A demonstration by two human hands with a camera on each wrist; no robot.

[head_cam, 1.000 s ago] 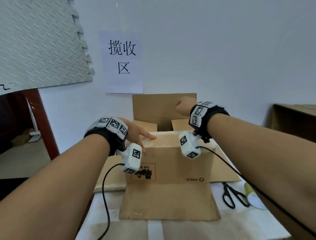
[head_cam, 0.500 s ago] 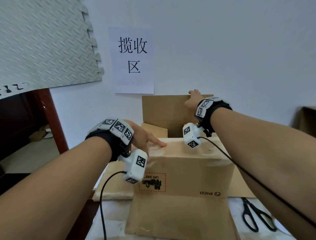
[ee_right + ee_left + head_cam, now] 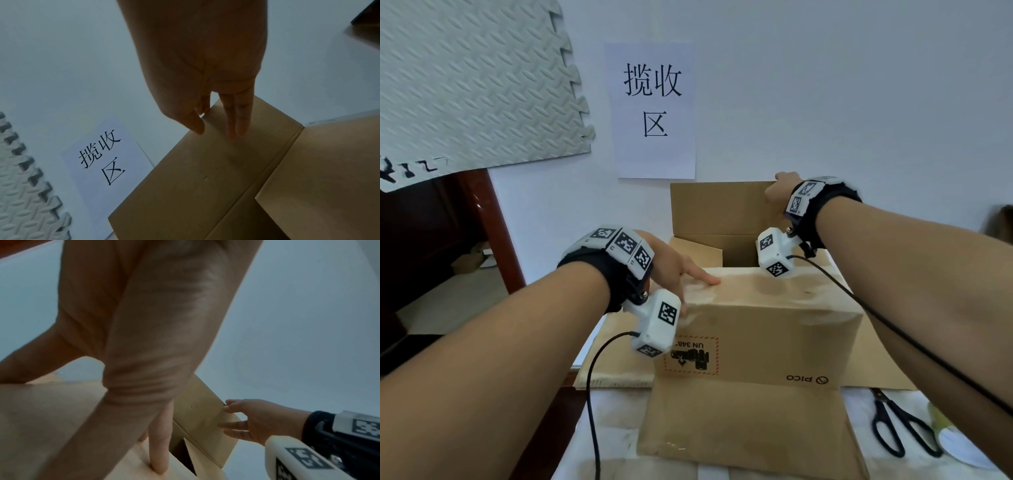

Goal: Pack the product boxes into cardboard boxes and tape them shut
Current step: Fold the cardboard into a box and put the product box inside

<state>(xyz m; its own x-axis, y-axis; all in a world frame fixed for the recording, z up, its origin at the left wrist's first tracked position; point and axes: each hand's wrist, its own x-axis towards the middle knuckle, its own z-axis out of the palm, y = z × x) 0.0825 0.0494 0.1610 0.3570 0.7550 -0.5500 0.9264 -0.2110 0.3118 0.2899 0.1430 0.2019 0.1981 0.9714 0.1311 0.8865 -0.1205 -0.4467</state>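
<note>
Item, brown corrugated cardboard box on the table: our left hand pressed its near flap flat with spread fingers, our right hand pinched the upright far flap; we judged the near flap might spring up if that pressure eased.

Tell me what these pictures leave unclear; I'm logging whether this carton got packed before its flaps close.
- Carton contents: in the head view the folded front flap and right wrist camera cover the opening; only dark interior shows.
- Right hand fingers behind the back flap: hidden in every view.
- Scissors: blade tips hidden by the right forearm.
- Pale round object: cut off by the forearm, unidentifiable.
</note>
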